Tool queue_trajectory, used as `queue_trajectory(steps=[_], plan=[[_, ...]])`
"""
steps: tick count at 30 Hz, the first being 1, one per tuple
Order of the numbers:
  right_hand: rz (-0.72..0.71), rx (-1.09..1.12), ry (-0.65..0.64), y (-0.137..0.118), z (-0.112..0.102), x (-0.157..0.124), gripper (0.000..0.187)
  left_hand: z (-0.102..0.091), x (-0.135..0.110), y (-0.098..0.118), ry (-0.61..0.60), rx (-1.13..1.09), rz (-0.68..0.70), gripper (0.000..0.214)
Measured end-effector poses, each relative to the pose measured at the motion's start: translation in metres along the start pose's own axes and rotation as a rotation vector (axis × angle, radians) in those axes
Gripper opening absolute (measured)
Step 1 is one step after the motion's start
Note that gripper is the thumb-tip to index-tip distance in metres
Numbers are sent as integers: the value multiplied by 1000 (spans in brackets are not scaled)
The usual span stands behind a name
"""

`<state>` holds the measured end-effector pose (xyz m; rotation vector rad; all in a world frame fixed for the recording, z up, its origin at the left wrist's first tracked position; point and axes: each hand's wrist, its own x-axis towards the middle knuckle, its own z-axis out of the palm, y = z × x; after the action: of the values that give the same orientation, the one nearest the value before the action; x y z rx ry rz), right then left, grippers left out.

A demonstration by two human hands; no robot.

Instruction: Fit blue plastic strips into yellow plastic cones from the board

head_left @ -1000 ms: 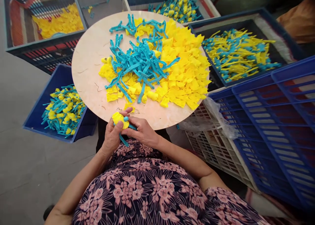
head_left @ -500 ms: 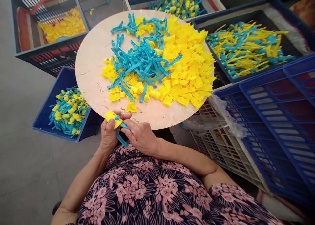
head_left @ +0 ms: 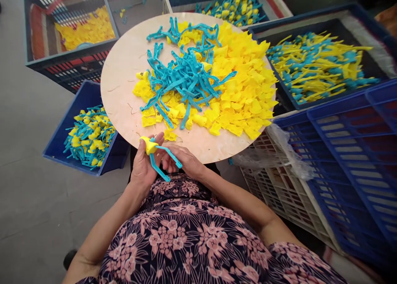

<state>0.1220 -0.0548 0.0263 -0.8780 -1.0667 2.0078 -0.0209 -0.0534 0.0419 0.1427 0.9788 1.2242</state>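
In my left hand lies a yellow-and-blue plastic toy part, a small hollow yellow piece with two bent blue strips hanging from it and a blue knob at its top. The thumb is against the yellow piece and the fingers are behind it. My right hand is close on the right, under one blue strip, its fingers loosely bent and partly hidden; no firm grip shows. Just beyond the hands, a round board carries a heap of blue strips and many yellow pieces.
A blue bin of joined yellow-and-blue parts stands at the left. Behind it is a crate of yellow pieces. More filled crates stand at the back and at the right, where a dark crate adjoins stacked blue crates and clear plastic film.
My right hand has let go of the blue strip it pinched and moved slightly right. The toy part has turned in my left hand, so both strips now hang apart. The view has shifted slightly.
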Motion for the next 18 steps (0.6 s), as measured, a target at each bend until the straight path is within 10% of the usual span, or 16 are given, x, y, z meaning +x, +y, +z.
queue_trajectory(steps=[11,18], plan=[[150,-143,-85,-10,23,-6,34,1,1,1,-24,105,175,36],[-71,-253,39,-8,35,-15,20,6,-12,12,-187,217,298,40]])
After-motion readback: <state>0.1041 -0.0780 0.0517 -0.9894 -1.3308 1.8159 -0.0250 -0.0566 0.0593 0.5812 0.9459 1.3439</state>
